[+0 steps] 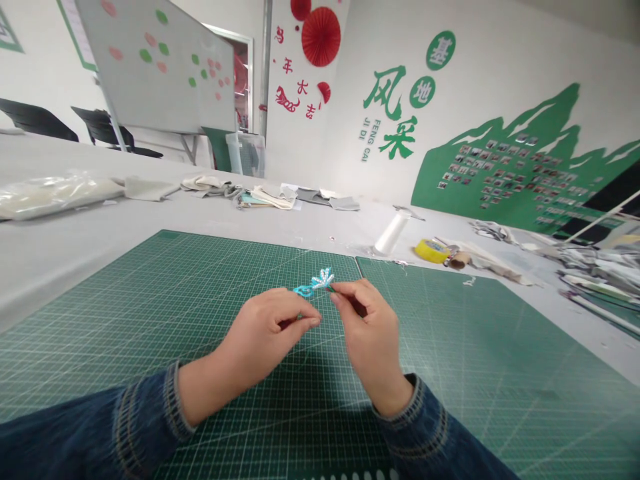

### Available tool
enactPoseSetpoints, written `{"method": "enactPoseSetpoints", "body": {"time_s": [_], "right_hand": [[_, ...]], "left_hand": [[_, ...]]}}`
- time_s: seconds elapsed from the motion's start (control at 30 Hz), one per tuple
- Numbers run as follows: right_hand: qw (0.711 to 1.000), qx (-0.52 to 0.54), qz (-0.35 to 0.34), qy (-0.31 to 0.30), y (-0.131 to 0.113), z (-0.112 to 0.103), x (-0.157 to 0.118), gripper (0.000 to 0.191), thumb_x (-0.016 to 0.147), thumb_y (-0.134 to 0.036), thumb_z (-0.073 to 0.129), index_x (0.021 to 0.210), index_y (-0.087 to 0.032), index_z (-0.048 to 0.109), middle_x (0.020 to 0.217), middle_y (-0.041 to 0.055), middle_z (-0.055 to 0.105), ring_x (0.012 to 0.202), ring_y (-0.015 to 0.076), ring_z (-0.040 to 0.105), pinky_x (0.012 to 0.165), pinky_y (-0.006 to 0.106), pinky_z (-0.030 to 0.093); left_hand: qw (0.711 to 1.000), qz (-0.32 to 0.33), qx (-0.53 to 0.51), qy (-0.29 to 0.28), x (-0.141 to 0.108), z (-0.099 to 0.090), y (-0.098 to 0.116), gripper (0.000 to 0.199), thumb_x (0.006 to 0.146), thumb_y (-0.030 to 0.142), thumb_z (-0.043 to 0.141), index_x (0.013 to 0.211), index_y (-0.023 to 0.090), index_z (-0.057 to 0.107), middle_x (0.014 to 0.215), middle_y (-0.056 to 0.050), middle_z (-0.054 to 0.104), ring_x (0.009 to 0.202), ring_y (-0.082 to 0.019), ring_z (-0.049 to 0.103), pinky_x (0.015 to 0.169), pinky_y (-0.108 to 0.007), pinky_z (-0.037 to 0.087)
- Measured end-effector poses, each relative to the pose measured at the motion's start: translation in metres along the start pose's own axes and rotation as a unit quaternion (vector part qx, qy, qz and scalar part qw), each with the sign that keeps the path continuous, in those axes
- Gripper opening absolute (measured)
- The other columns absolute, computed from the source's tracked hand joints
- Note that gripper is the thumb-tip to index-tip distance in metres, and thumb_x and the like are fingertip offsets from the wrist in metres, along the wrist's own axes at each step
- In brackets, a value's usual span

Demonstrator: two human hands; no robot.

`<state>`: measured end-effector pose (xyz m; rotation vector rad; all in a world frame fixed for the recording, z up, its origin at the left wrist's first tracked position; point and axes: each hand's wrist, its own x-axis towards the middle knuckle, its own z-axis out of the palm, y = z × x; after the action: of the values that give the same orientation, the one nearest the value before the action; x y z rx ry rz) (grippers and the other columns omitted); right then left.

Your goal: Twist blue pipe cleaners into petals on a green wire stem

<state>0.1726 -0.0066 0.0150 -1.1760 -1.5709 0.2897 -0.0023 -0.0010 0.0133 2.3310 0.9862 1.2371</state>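
Flower-shaped ornament [323, 278], blue and white, sits in front of you in the head view, above the green cutting mat [150, 300] and just beyond your fingertips. Your right hand [370, 327] has thumb and index finger pinched on its lower edge, by a small dark green bit. Blue loops [303, 291] show just beside the petals, partly behind your left hand [265, 333]; you cannot be sure from here whether they belong to the same piece. The fingers of your left hand are drawn together tip to tip, apart from the petals; whether they pinch a fine thread cannot be told.

That right-hand grip covers very little of the ornament, so a small slip or twist could let it turn or drop. If a thread does run to the left hand, a sharp pull might bend the petals or tug the piece free. Your left knuckles hide part of the loops, so a snag there could go unnoticed. Should it fall, the seam [357, 267] between the mats lies near and could catch a tiny part. White thread cone [393, 232] and yellow tape roll [432, 251] stand farther off on the surface [240, 222], so they look unlikely to interfere.
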Motion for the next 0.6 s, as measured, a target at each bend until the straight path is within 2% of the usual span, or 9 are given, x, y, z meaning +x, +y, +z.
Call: {"method": "enactPoseSetpoints", "body": {"time_s": [0.07, 0.17, 0.27, 0.33, 0.4, 0.5, 0.6], "right_hand": [[0.999, -0.034, -0.027, -0.008, 0.0, 0.0, 0.0, 0.016, 0.089, -0.01, 0.057, 0.086, -0.021, 0.069, 0.078, 0.0011, 0.061, 0.072, 0.0162, 0.056, 0.064, 0.031, 0.045], [0.99, -0.095, -0.092, -0.037, 0.0, 0.0, -0.002, 0.019, 0.092, -0.011, 0.052, 0.089, -0.019, 0.068, 0.082, 0.0032, 0.062, 0.078, 0.018, 0.056, 0.072, 0.034, 0.046], [0.972, -0.154, -0.162, -0.077, 0.0, 0.0, -0.004, 0.02, 0.094, -0.012, 0.049, 0.093, -0.017, 0.068, 0.085, 0.0058, 0.064, 0.083, 0.0202, 0.055, 0.078, 0.037, 0.047], [0.958, -0.178, -0.199, -0.105, -0.001, 0.001, -0.004, 0.021, 0.094, -0.011, 0.048, 0.093, -0.016, 0.069, 0.084, 0.0063, 0.064, 0.081, 0.0206, 0.054, 0.077, 0.037, 0.047], [0.948, -0.185, -0.225, -0.132, -0.003, 0.001, -0.004, 0.023, 0.093, -0.008, 0.047, 0.092, -0.016, 0.069, 0.083, 0.0062, 0.064, 0.08, 0.0203, 0.053, 0.075, 0.037, 0.047], [0.94, -0.163, -0.253, -0.16, -0.006, 0.001, -0.004, 0.024, 0.094, -0.007, 0.046, 0.094, -0.015, 0.068, 0.085, 0.0065, 0.065, 0.08, 0.0199, 0.054, 0.075, 0.037, 0.048], [0.944, -0.12, -0.258, -0.168, -0.008, 0.0, -0.003, 0.022, 0.094, -0.009, 0.047, 0.095, -0.016, 0.067, 0.087, 0.0063, 0.065, 0.083, 0.0195, 0.056, 0.077, 0.037, 0.049]], "left_hand": [[0.992, 0.078, 0.101, 0.021, -0.002, -0.003, 0.002, 0.012, 0.091, 0.02, 0.059, 0.087, 0.021, 0.071, 0.07, 0.001, 0.065, 0.066, -0.014, 0.053, 0.066, -0.029, 0.041], [0.955, 0.173, 0.236, 0.042, -0.003, -0.011, 0.004, 0.014, 0.092, 0.016, 0.057, 0.092, 0.019, 0.07, 0.065, 0.0, 0.06, 0.062, -0.015, 0.044, 0.063, -0.032, 0.037], [0.93, 0.209, 0.299, 0.045, -0.002, -0.021, 0.004, 0.016, 0.092, 0.015, 0.055, 0.094, 0.018, 0.07, 0.064, 0.0, 0.057, 0.061, -0.016, 0.042, 0.06, -0.032, 0.034], [0.933, 0.195, 0.3, 0.046, 0.001, -0.026, 0.002, 0.016, 0.093, 0.017, 0.055, 0.095, 0.018, 0.071, 0.064, -0.001, 0.058, 0.062, -0.016, 0.042, 0.061, -0.031, 0.035], [0.953, 0.152, 0.258, 0.049, 0.005, -0.03, -0.002, 0.016, 0.093, 0.02, 0.055, 0.094, 0.019, 0.071, 0.066, -0.001, 0.06, 0.064, -0.015, 0.046, 0.064, -0.031, 0.038], [0.987, 0.052, 0.143, 0.045, 0.012, -0.032, -0.01, 0.015, 0.092, 0.024, 0.059, 0.086, 0.021, 0.072, 0.071, 0.0, 0.065, 0.069, -0.014, 0.055, 0.068, -0.028, 0.043], [0.998, -0.049, 0.023, 0.009, 0.016, -0.032, -0.019, 0.014, 0.088, 0.028, 0.063, 0.08, 0.022, 0.073, 0.075, 0.001, 0.07, 0.072, -0.014, 0.062, 0.068, -0.027, 0.047]]}}
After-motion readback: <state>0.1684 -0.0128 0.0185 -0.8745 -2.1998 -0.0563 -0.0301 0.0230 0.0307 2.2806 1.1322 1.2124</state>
